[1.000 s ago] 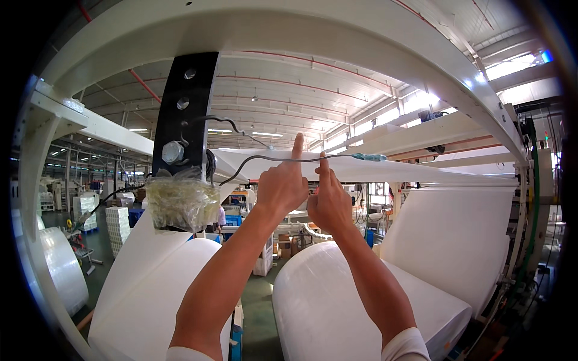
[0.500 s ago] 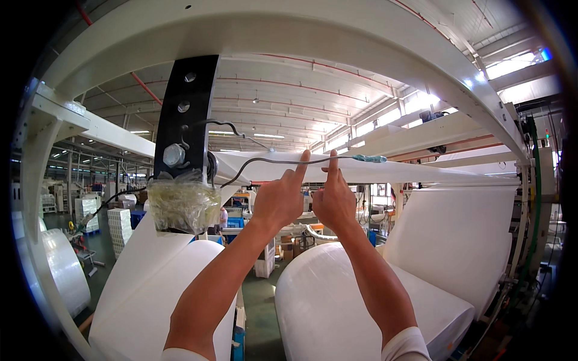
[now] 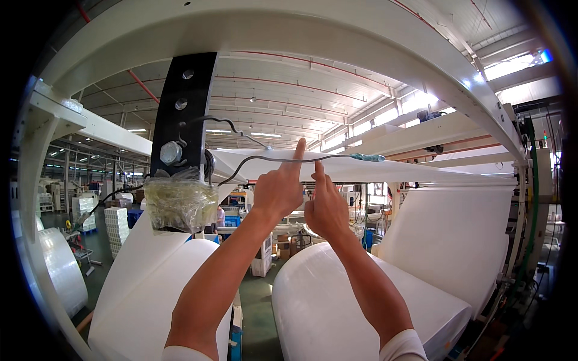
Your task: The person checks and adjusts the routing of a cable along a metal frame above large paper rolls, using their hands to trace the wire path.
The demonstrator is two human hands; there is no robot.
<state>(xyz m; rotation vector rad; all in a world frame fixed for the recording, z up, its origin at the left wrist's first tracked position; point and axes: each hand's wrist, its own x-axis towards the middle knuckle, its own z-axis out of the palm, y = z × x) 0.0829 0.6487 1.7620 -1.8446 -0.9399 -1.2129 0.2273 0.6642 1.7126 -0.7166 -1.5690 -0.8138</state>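
Note:
My left hand (image 3: 279, 191) is raised in the middle, its index finger stretched up across a thin dark bent wire (image 3: 253, 158). Beside it on the right, a little lower, is my right hand (image 3: 328, 206), index finger pointing up with its tip just under the wire. The other fingers of both hands are curled in, and I see nothing held. Behind the fingers runs a white sheet (image 3: 391, 171), drawn across the frame. The wire's right end carries a bluish-green wrapped tip (image 3: 367, 157). Whether either finger touches wire or sheet, I cannot tell.
A black bracket (image 3: 183, 114) with bolts hangs from the cream beam (image 3: 271, 30); clear plastic wrapping (image 3: 182, 204) covers its lower end. Large white rolls (image 3: 337, 301) stand below, one on each side of my arms. More white sheet (image 3: 454, 240) slopes down at the right.
My right hand has dropped slightly and moved left, its fingertip now below the wire. My left index finger reaches a little higher. The view has shifted slightly.

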